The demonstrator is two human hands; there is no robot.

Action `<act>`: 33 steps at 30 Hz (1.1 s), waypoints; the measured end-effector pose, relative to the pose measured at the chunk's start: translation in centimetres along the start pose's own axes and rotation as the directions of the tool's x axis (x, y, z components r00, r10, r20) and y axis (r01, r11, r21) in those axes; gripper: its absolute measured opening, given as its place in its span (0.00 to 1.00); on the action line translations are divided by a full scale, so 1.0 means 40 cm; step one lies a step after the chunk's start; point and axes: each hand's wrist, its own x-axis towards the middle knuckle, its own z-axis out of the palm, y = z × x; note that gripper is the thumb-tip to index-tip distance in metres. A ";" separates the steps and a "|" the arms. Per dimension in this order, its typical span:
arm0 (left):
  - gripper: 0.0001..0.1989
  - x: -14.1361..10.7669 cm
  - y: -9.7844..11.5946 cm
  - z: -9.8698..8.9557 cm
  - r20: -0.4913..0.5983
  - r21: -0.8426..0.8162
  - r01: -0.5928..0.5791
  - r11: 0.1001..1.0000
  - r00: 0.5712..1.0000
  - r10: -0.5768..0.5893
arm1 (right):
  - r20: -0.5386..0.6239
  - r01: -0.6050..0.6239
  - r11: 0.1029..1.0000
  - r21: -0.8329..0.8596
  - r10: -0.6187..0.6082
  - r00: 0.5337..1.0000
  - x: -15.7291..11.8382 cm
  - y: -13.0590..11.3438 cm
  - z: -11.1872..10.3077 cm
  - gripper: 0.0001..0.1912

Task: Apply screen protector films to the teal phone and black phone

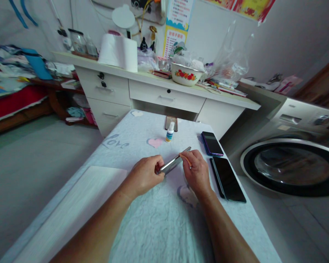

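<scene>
My left hand [146, 173] is closed round the near end of a smartphone [174, 163], which is tilted on edge above the cloth-covered table [153, 219]. At the phone's far end, my right hand [196, 170] pinches a slim orange stick [186, 160] against the phone's edge. The fingers hide most of the stick, so its tip cannot be made out. Beyond the hands stands a small white-capped spray bottle [169, 132] with a blue and yellow label. Behind it lies a brownish phone-like case [175, 124].
To the right of my right hand lie a dark phone [212, 143] and a black tablet [229, 179]. A pale flat board [79, 204] is at the left. Behind the table, a white desk [104, 86] carries a flowered bowl [186, 75]. A washing machine [296, 146] stands at the right.
</scene>
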 end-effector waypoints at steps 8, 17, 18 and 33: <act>0.02 -0.001 0.000 0.002 0.004 0.049 -0.005 0.999 1.000 0.005 | 0.000 0.001 1.000 -0.013 -0.001 1.000 -0.003 -0.007 0.001 0.10; 0.01 -0.002 0.027 -0.008 -0.053 0.037 -0.012 0.999 0.999 0.014 | -0.004 0.034 0.999 0.021 -0.034 0.999 -0.008 -0.025 0.004 0.11; 0.01 -0.002 0.029 -0.008 -0.067 0.038 -0.013 0.999 0.998 0.016 | -0.008 0.038 0.999 0.025 -0.038 0.999 -0.008 -0.026 0.004 0.11; 0.02 -0.004 0.035 0.017 -0.285 0.017 -0.170 0.985 0.944 0.167 | -0.049 0.088 0.994 0.068 -0.085 0.995 -0.012 -0.056 -0.006 0.12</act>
